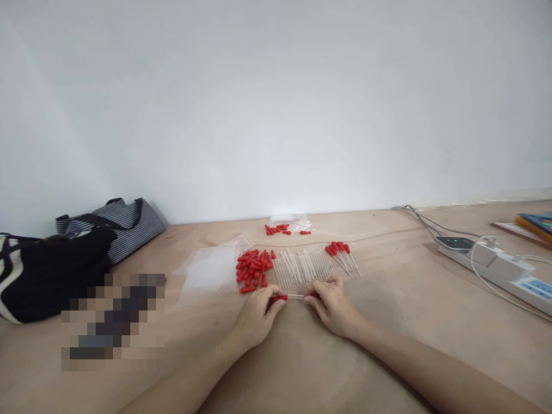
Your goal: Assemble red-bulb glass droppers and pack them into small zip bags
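My left hand (261,310) pinches a red rubber dropper bulb (280,298). From the bulb's open end a thin clear dropper tube (295,296) runs to my right hand (330,305), whose fingers are closed on its other end. Whether the tube sits inside the bulb or only meets it, I cannot tell. Just beyond my left hand lies a heap of loose red bulbs (254,265). A row of bare clear tubes (304,267) is spread beyond both hands. Several droppers with red bulbs fitted (344,257) lie beyond my right hand.
Clear plastic bags (209,267) lie left of the heap. Near the wall are more red bulbs (276,229) and a small bag (290,219). Dark bags (60,270) stand left, beside a blurred-out patch. A power strip (495,267) with cables and some books (535,227) are at right.
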A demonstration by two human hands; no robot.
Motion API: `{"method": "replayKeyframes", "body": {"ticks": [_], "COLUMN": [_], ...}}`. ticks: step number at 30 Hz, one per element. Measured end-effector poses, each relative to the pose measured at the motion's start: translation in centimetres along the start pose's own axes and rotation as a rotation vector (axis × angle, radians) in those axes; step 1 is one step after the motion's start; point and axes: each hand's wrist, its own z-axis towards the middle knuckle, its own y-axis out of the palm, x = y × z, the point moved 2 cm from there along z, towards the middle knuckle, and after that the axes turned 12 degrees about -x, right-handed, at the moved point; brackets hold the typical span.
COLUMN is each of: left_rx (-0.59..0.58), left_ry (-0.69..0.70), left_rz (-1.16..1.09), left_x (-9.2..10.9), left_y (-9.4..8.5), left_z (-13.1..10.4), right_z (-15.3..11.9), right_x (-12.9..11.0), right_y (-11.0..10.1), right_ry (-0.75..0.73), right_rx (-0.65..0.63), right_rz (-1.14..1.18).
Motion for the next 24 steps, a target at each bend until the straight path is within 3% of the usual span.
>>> {"method": "replayKeyframes", "body": {"ticks": [6, 14, 24], "left_rx": [0.014, -0.006, 0.085], "left_ry": [0.011, 0.040, 0.202], "left_rz": [0.011, 0.035, 0.187], "left_x": [0.0, 0.2, 0.6], "left_y": [-0.1, -0.1, 0.2], "left_z": [0.1, 0.0, -0.4], "right_z": [-0.1, 0.0, 0.0], "right_x": [-0.6, -1.0, -1.1], "right_y": [-0.3, 0.0, 0.0], "right_ry": [-0.071, -0.096, -0.247], "right_rx": [-0.064, -0.006, 0.065], "right_rz": [0.027, 0.056, -0.236]}}
